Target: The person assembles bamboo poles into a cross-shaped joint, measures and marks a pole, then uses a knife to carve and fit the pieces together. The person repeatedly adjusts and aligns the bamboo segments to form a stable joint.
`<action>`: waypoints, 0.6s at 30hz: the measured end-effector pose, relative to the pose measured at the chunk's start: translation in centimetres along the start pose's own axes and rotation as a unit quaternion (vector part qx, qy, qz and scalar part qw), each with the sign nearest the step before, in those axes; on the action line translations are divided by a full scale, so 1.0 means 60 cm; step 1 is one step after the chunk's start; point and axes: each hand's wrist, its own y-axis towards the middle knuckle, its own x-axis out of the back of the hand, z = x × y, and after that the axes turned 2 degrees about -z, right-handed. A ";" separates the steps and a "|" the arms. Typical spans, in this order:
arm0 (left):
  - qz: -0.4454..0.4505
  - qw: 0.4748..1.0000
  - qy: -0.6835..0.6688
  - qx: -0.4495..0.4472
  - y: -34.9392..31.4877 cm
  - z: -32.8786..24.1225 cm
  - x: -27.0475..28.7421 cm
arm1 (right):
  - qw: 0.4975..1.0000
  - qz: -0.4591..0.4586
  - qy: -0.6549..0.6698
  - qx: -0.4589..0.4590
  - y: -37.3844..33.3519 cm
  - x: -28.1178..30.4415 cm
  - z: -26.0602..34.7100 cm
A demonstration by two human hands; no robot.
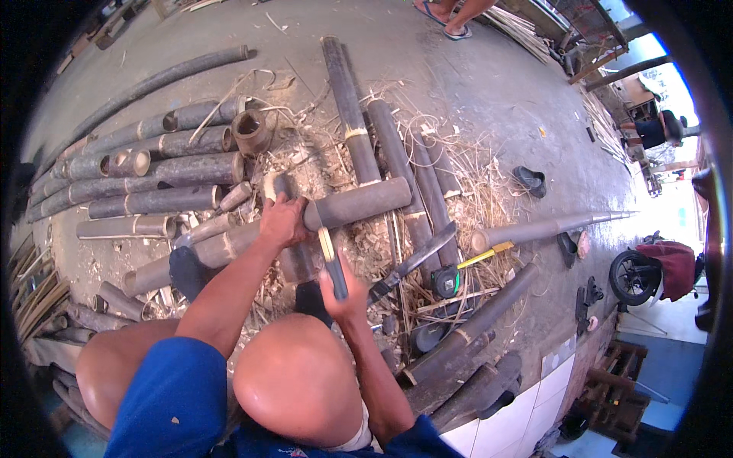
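Note:
My left hand (284, 220) is closed over the left end of a short brown bamboo tube (359, 203). The tube lies crosswise over other bamboo lengths. In my right hand (347, 294) is a narrow bamboo piece (328, 249), dark at its lower part and pale yellow above. Its pale end meets the underside of the tube near my left hand. Just right of my right hand lies a machete (418, 259) with a dark curved blade. Beside it rests a black and green tape measure (444, 282) with some yellow tape drawn out.
Several dark bamboo poles (160, 172) lie at the left, one with a cut opening. Shavings (305, 164) cover the middle floor. A long tapering pole (550, 227) and a loose sandal (530, 181) lie right. Another person's feet (456, 23) stand at the far edge. A motorbike wheel (635, 276) shows right.

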 end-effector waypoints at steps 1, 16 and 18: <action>-0.004 1.000 0.002 -0.002 0.002 0.000 0.003 | 1.000 0.011 -0.013 -0.001 -0.041 0.028 0.003; 0.017 1.000 0.001 0.008 0.007 0.008 -0.002 | 1.000 -0.011 0.011 0.025 0.001 -0.006 -0.005; 0.006 1.000 0.007 0.008 0.007 0.007 0.002 | 0.999 0.027 -0.023 -0.016 -0.113 0.061 -0.003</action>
